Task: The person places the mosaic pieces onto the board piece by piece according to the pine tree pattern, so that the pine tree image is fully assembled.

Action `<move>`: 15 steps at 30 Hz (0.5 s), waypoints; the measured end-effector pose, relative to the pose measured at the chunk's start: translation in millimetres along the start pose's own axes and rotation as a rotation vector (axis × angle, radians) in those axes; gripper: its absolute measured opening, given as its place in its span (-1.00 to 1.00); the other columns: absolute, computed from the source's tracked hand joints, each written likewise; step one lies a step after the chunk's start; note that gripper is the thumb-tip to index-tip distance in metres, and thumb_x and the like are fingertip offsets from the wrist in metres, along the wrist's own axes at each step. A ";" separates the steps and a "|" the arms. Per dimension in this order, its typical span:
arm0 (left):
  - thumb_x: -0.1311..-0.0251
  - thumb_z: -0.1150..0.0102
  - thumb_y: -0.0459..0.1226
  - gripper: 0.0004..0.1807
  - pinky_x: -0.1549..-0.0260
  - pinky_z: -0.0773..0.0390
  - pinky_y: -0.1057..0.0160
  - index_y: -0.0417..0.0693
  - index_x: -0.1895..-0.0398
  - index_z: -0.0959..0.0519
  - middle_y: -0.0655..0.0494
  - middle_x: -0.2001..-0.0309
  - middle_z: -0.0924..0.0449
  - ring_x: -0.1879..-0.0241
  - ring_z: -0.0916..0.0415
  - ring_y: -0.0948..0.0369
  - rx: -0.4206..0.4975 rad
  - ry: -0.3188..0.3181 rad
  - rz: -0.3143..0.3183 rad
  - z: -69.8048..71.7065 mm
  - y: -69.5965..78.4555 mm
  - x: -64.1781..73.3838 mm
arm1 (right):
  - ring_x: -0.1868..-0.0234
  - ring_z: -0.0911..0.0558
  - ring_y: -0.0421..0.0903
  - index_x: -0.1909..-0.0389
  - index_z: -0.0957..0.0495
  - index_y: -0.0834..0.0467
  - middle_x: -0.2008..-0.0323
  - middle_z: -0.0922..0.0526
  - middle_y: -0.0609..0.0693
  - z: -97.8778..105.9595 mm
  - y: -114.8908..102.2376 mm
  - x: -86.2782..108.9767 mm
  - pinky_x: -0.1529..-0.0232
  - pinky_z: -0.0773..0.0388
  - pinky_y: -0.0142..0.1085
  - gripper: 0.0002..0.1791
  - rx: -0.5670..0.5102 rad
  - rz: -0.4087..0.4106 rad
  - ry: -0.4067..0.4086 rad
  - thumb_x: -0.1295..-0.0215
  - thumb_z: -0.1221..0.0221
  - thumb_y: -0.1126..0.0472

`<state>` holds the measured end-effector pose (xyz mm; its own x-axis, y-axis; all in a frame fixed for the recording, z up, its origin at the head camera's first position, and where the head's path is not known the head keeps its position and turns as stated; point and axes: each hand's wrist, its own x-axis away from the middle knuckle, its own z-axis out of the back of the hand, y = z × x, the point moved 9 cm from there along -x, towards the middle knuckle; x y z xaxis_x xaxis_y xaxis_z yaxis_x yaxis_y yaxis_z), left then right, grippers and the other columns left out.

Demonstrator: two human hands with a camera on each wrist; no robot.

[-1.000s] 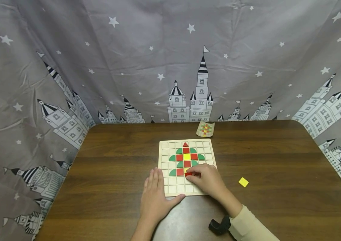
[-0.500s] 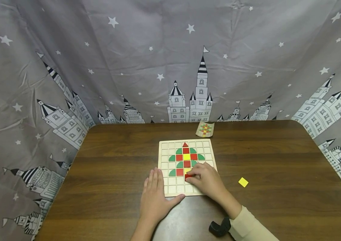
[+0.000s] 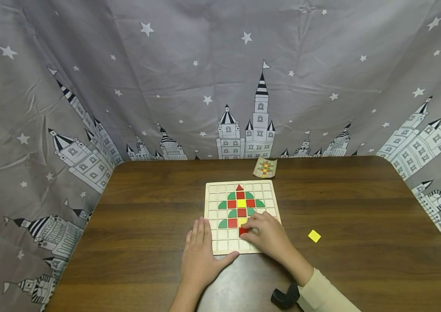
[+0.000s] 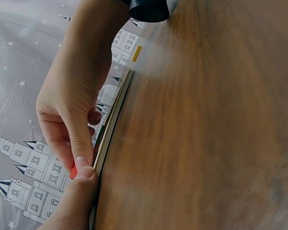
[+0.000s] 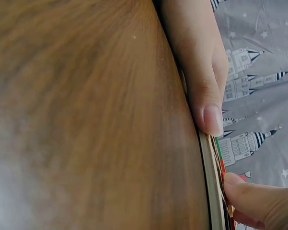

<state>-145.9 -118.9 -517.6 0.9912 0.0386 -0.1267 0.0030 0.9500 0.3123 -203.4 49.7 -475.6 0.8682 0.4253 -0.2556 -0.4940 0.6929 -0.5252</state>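
Note:
A pale wooden grid board (image 3: 223, 245) lies on the table, with red, yellow and green tiles set in a tree-like pattern. A red triangle tile (image 3: 239, 187) tops it. My right hand (image 3: 270, 236) pinches a red square tile (image 3: 242, 232) between thumb and fingers, in the cell just below a yellow square tile (image 3: 241, 222). The same red tile (image 4: 73, 171) peeks out at the fingertips in the left wrist view. Straight-fingered, my left hand (image 3: 199, 256) rests along the board's left edge, thumb at the front edge. Part of the board's right side is hidden by the right hand.
A loose yellow square tile (image 3: 314, 236) lies on the wooden table (image 3: 142, 225) right of the board. Behind the board is a small curled pattern card (image 3: 265, 167). A black device (image 3: 285, 296) sits by the right sleeve (image 3: 323, 291). A grey castle-print curtain (image 3: 189, 86) hangs behind.
The red square tile in my right hand has moved slightly towards the front and tipped flatter, showing more of its face. My left hand has stayed in place.

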 end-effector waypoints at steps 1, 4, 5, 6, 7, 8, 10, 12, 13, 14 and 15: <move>0.11 0.06 0.62 0.38 -0.51 -0.09 -0.05 -0.25 -0.54 -0.08 -0.14 -0.57 -0.03 -0.58 0.05 -0.04 0.000 0.000 0.001 0.0 0.0 -0.1 | 0.28 -0.53 -0.27 0.32 -0.80 -0.05 0.36 -0.68 -0.29 -0.3 0.0 0.4 0.26 -0.50 -0.37 -0.79 0.001 0.002 -0.003 0.00 -0.51 0.02; 0.11 0.06 0.62 0.38 -0.51 -0.08 -0.05 -0.25 -0.54 -0.08 -0.14 -0.57 -0.03 -0.58 0.06 -0.03 0.001 -0.003 0.004 -0.2 -0.3 -0.4 | 0.28 -0.53 -0.27 0.30 -0.80 -0.05 0.35 -0.68 -0.28 -1.2 -0.4 0.8 0.26 -0.50 -0.38 -0.78 0.006 0.010 -0.012 0.00 -0.50 0.01; 0.11 0.06 0.62 0.38 -0.51 -0.08 -0.05 -0.25 -0.54 -0.08 -0.14 -0.57 -0.02 -0.58 0.06 -0.03 0.001 -0.004 0.005 -0.2 -0.4 -0.5 | 0.27 -0.53 -0.27 0.30 -0.80 -0.05 0.35 -0.68 -0.28 -1.3 -0.7 0.9 0.26 -0.50 -0.38 -0.77 0.008 0.015 -0.014 0.00 -0.50 0.01; 0.11 0.06 0.62 0.38 -0.51 -0.08 -0.05 -0.24 -0.54 -0.07 -0.14 -0.57 -0.02 -0.58 0.06 -0.03 0.002 -0.005 0.006 -0.2 -0.4 -0.6 | 0.27 -0.53 -0.27 0.29 -0.80 -0.05 0.35 -0.68 -0.27 -1.7 -0.9 0.8 0.26 -0.50 -0.38 -0.77 0.012 0.019 -0.016 -0.01 -0.50 0.01; 0.11 0.06 0.62 0.38 -0.51 -0.08 -0.05 -0.24 -0.54 -0.07 -0.14 -0.57 -0.02 -0.58 0.06 -0.03 0.003 -0.006 0.007 -0.2 -0.5 -0.6 | 0.27 -0.54 -0.27 0.29 -0.80 -0.05 0.35 -0.68 -0.27 -1.8 -1.2 0.7 0.26 -0.50 -0.38 -0.77 0.015 0.023 -0.018 -0.01 -0.50 0.00; 0.11 0.06 0.62 0.38 -0.51 -0.08 -0.05 -0.24 -0.54 -0.07 -0.14 -0.57 -0.02 -0.58 0.06 -0.03 0.005 -0.007 0.008 -0.3 -0.5 -0.7 | 0.28 -0.53 -0.27 0.28 -0.80 -0.04 0.35 -0.68 -0.27 -1.8 -1.6 0.8 0.27 -0.49 -0.38 -0.76 0.019 0.027 -0.019 -0.01 -0.50 0.00; 0.11 0.05 0.62 0.38 -0.51 -0.08 -0.05 -0.24 -0.54 -0.07 -0.13 -0.57 -0.02 -0.58 0.06 -0.03 0.006 -0.008 0.009 0.0 -0.4 -0.7 | 0.28 -0.53 -0.26 0.27 -0.80 -0.04 0.34 -0.67 -0.26 -2.0 -2.0 1.3 0.28 -0.48 -0.38 -0.75 0.029 0.032 -0.023 -0.01 -0.50 0.00; 0.11 0.05 0.62 0.38 -0.51 -0.08 -0.05 -0.24 -0.54 -0.07 -0.14 -0.57 -0.02 -0.58 0.06 -0.03 0.006 -0.007 0.009 0.3 -0.3 -0.5 | 0.28 -0.52 -0.26 0.26 -0.80 -0.04 0.33 -0.67 -0.26 -2.0 -2.4 1.9 0.28 -0.47 -0.38 -0.74 0.041 0.034 -0.028 -0.01 -0.50 0.00; 0.11 0.05 0.62 0.38 -0.51 -0.08 -0.05 -0.24 -0.54 -0.07 -0.14 -0.57 -0.02 -0.58 0.06 -0.03 0.008 -0.006 0.008 0.5 -0.1 -0.5 | 0.28 -0.51 -0.26 0.25 -0.80 -0.04 0.33 -0.66 -0.26 -2.0 -2.3 2.2 0.29 -0.47 -0.38 -0.73 0.046 0.033 -0.031 -0.01 -0.50 -0.01; 0.11 0.04 0.61 0.38 -0.51 -0.08 -0.05 -0.25 -0.54 -0.07 -0.14 -0.57 -0.03 -0.58 0.06 -0.03 0.009 -0.005 0.006 0.8 0.1 -0.4 | 0.28 -0.50 -0.26 0.24 -0.80 -0.04 0.33 -0.66 -0.26 -2.1 -2.3 2.7 0.29 -0.46 -0.39 -0.73 0.052 0.033 -0.033 -0.01 -0.50 -0.01; 0.11 0.04 0.61 0.38 -0.51 -0.08 -0.05 -0.25 -0.54 -0.07 -0.14 -0.57 -0.03 -0.58 0.06 -0.03 0.010 -0.004 0.004 1.2 0.3 -0.3 | 0.28 -0.50 -0.27 0.23 -0.80 -0.05 0.32 -0.65 -0.26 -2.3 -2.2 2.9 0.29 -0.46 -0.39 -0.72 0.057 0.033 -0.036 -0.02 -0.49 -0.01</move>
<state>-146.1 -119.0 -516.3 0.9917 0.0415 -0.1217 -0.0001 0.9467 0.3222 -199.7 48.2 -477.0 0.8499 0.4681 -0.2420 -0.5247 0.7098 -0.4699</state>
